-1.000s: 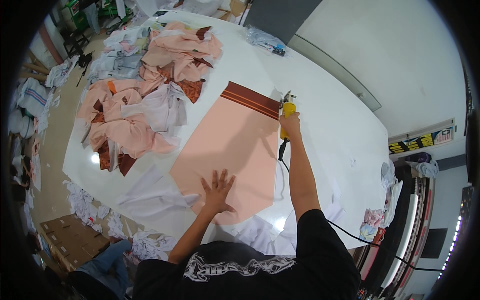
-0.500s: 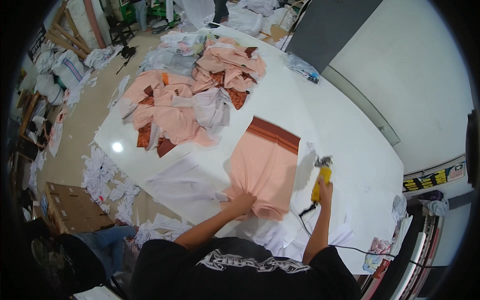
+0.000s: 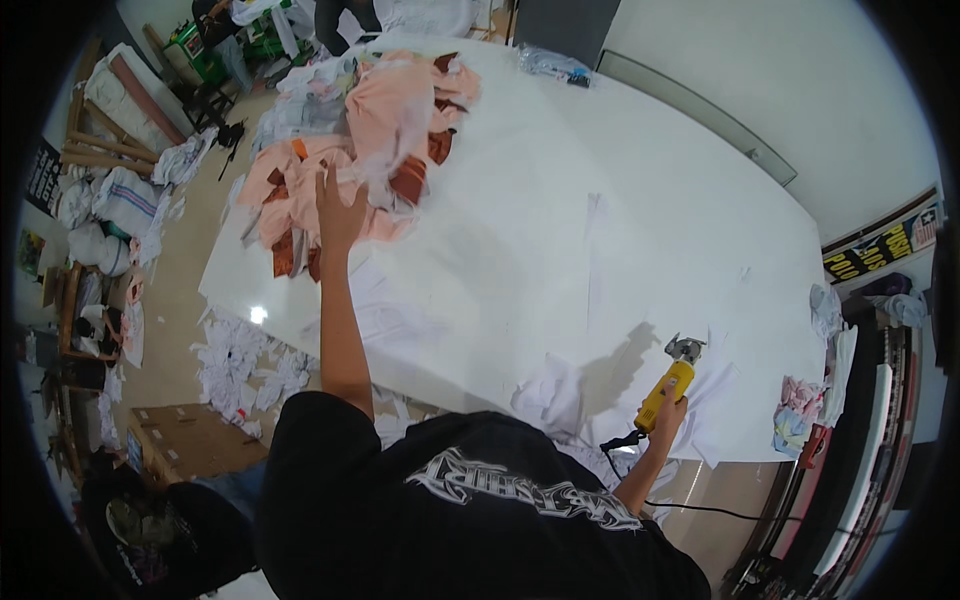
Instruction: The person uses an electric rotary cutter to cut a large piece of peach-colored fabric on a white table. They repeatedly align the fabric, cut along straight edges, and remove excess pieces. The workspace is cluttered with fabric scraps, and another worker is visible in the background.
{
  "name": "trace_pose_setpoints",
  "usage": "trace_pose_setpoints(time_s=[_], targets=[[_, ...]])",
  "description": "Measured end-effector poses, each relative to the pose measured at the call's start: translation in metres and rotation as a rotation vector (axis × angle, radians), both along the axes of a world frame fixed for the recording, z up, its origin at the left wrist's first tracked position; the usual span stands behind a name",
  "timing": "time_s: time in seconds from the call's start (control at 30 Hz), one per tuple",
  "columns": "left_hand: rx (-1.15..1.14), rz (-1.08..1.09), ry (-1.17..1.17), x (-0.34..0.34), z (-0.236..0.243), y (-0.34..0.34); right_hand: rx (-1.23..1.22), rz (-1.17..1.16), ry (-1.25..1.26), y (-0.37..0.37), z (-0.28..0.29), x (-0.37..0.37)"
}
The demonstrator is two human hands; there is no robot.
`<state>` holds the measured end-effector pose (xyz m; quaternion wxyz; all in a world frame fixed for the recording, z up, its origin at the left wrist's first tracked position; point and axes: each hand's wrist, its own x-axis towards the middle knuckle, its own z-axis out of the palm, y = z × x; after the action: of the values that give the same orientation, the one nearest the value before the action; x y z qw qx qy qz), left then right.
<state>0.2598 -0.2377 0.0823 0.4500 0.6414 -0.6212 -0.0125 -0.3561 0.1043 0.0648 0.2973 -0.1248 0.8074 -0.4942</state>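
Note:
My left hand (image 3: 340, 208) is stretched out with spread fingers over a loose pile of pink, rust and pale fabric pieces (image 3: 390, 105) at the table's upper left; I cannot tell whether it touches them. My right hand (image 3: 668, 415) is closed around a yellow electric cloth cutter (image 3: 662, 388) with a metal head, held at the lower right above some white fabric scraps (image 3: 550, 390). A black cord (image 3: 725, 510) trails rightward from the cutter.
The white table (image 3: 700, 230) has a bagged bundle (image 3: 550, 65) at its back. Cardboard boxes (image 3: 180, 445) and scraps lie on the floor at left, where a person in jeans (image 3: 145, 530) is nearby. Other people stand beyond the table. Rolls and hanging cloth line the right.
The striped pink piece has left the table's middle, apparently onto the pile. My left hand has moved up-left from gathering it and opened. The cutter has moved down and right.

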Motion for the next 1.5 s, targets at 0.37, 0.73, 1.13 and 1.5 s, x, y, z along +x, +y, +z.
trace_pose_setpoints(time_s=[0.37, 0.73, 1.13, 1.5], targets=[[0.949, 0.079, -0.021, -0.166, -0.135, 0.205, -0.065, -0.064, -0.048, 0.053, -0.005, -0.015], [0.367, -1.609, -0.808, -0.416, -0.128, 0.306, -0.139, -0.085, -0.004, 0.043, 0.013, -0.060], [0.440, -0.423, -0.590, -0.478, -0.162, 0.017, -0.133, -0.303, -0.008, 0.121, 0.027, -0.113], [0.161, -2.138, -0.467, -0.653, -0.156, 0.355, -0.085, -0.323, 0.076, 0.145, 0.012, -0.168]])
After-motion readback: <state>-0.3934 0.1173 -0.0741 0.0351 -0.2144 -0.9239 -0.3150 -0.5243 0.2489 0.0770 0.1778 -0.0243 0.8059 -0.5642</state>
